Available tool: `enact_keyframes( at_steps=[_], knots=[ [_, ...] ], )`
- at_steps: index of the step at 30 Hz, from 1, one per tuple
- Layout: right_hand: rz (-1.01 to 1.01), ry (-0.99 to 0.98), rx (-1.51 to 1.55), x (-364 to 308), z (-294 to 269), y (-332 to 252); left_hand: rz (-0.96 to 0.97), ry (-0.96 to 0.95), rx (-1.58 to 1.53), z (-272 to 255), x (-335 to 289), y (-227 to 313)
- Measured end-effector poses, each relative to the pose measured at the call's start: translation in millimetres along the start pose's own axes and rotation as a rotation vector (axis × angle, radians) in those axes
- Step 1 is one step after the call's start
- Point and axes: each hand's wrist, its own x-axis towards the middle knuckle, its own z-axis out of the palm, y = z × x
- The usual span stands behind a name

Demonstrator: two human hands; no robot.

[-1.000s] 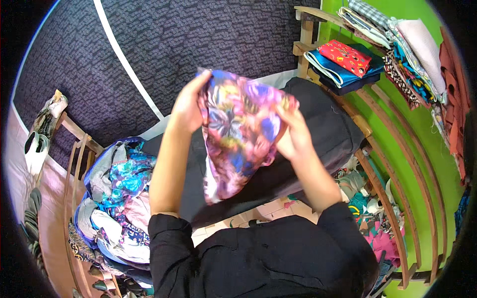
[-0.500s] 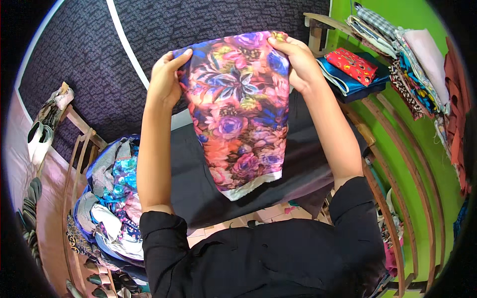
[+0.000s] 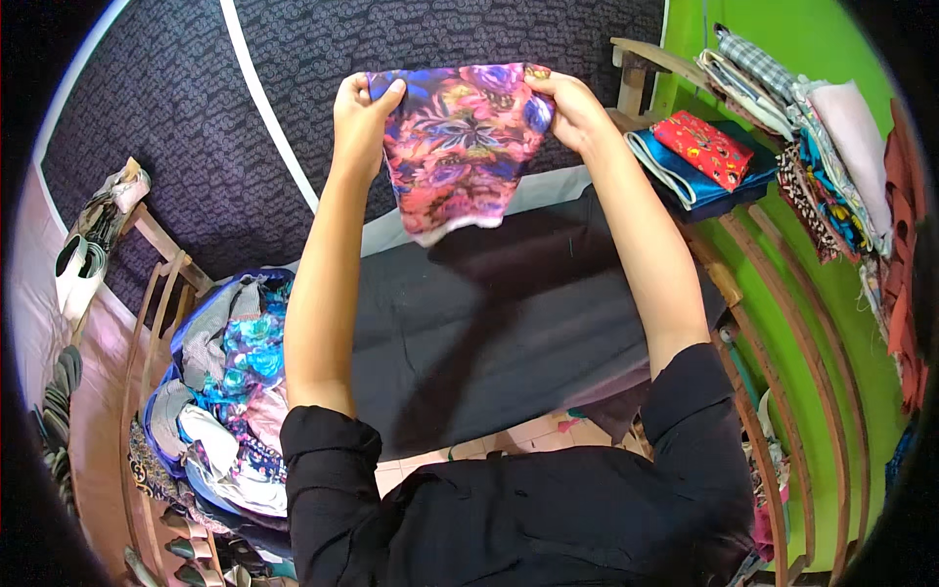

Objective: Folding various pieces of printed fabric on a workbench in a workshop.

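Note:
A piece of floral fabric (image 3: 469, 142) in pink, purple and blue, with a white lower edge, hangs stretched between my two hands. At its upper left corner, my left hand (image 3: 370, 112) pinches the cloth, thumb in front. My right hand (image 3: 572, 110) grips the upper right corner the same way. The cloth is in the air above the far side of a table covered in black cloth (image 3: 460, 342), and its lower end swings away from me. My fingers behind the fabric are partly hidden.
To the left stands a blue-rimmed bag (image 3: 176, 338) heaped with mixed cloth. Folded fabrics, a red patterned one (image 3: 699, 147) on top, lie at the far right beside more stacked cloth (image 3: 841, 147). Curved wooden rails (image 3: 792, 323) line the right. A dark patterned curtain (image 3: 176, 127) hangs behind.
The fabric's lower end has swung up and away from me, so it looks shorter and more of the black table cloth shows. Both hands keep their hold on its upper corners.

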Motion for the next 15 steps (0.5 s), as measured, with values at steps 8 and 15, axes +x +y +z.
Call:
enact_keyframes(
  at_steps=[8,15],
  knots=[
    [-0.003,0.037,-0.248,-201.2,16.0,101.5,-0.220,0.001,0.031,-39.8,-228.7,-22.9],
    [0.171,0.144,-0.556,-346.8,7.4,121.8,-0.452,-0.025,0.145,-55.3,-370.7,-1.4]
  ],
)
